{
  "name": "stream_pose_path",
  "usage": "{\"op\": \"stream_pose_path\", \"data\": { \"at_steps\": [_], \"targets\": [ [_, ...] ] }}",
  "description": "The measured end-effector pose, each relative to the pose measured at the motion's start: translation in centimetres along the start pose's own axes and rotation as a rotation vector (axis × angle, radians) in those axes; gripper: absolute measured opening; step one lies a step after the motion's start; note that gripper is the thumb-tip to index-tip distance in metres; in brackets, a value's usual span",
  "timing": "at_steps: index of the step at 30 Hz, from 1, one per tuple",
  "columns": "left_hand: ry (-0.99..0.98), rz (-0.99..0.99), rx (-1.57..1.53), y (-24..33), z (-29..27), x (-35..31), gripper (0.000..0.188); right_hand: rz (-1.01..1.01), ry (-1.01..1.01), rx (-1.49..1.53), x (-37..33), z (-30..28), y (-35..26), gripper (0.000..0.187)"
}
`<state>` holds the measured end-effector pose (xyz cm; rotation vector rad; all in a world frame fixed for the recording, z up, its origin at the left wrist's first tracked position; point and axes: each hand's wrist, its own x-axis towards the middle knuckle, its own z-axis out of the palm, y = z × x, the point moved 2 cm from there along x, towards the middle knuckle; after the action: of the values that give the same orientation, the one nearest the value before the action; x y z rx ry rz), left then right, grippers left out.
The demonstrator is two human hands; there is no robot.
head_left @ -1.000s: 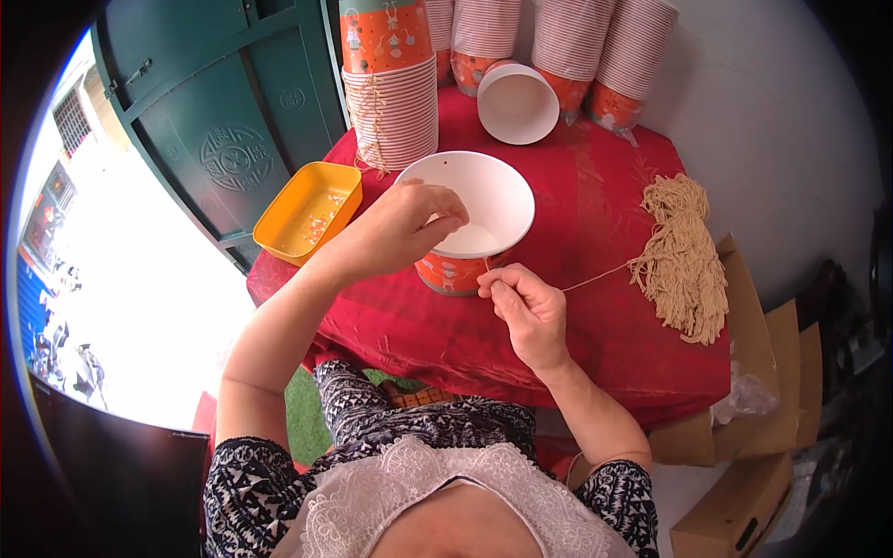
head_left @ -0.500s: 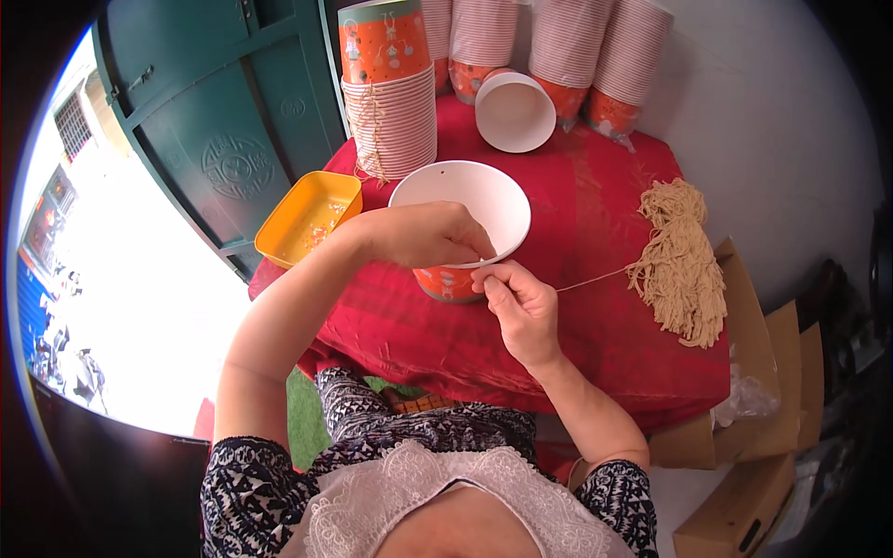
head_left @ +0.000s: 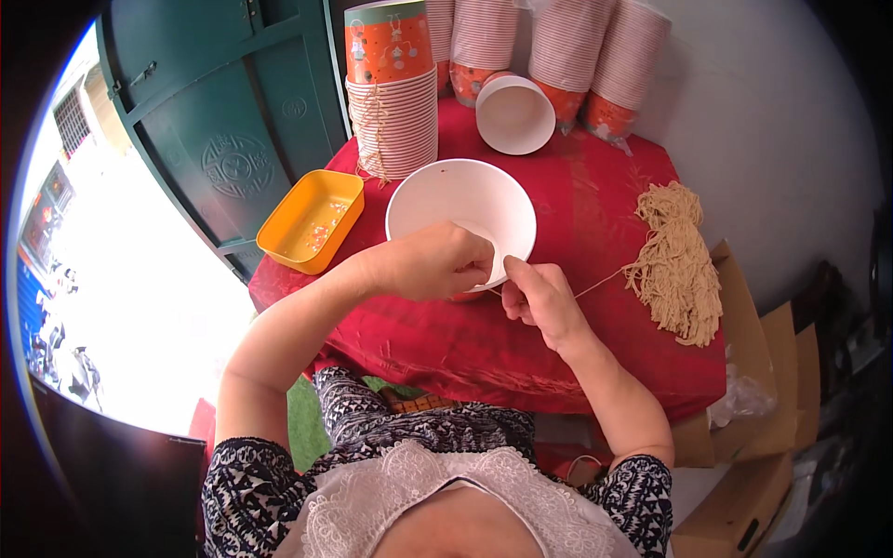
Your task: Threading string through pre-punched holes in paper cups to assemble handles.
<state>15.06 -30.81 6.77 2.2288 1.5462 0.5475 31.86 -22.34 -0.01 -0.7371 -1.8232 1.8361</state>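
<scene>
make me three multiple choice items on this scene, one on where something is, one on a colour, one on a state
1. Where does the bundle of tan string lie?
A. inside the yellow tray
B. on the red tablecloth, on the person's right
C. on the floor by the door

2. What colour is the shallow tray on the person's left?
A. yellow-orange
B. blue
C. black

3. How does the white paper bowl in front of the hands stand?
A. upside down
B. stacked under other bowls
C. open side up, with nothing seen in it

Answers:
1 B: the bundle rests on the cloth near the table's right edge, one strand running to the right hand.
2 A: the tray is plainly yellow-orange.
3 C: its white inside faces the camera, with the left hand at its near rim.
</scene>
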Motion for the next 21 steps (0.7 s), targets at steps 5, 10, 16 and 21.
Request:
{"op": "stream_pose_path", "data": {
  "at_steps": [5, 10, 16, 21],
  "targets": [
    [0.127, -0.019, 0.068, -1.0, 0.1, -0.4, 0.011, -0.088, -0.019, -0.104, 2.1, 0.3, -0.7, 0.029],
    [0.262, -0.133, 0.177, -4.5, 0.1, 1.1, 0.016, -0.227, 0.001, -0.163, 6.1, 0.1, 0.1, 0.030],
    [0.358, -0.319, 0.201, -9.6, 2.8, 3.3, 0.017, -0.177, 0.008, -0.218, 11.6, -0.7, 3.4, 0.029],
    [0.423, -0.335, 0.047, -11.6, 5.9, 4.6, 0.016, -0.332, 0.141, -0.462, 14.1, -1.8, 6.2, 0.023]
  ]
}}
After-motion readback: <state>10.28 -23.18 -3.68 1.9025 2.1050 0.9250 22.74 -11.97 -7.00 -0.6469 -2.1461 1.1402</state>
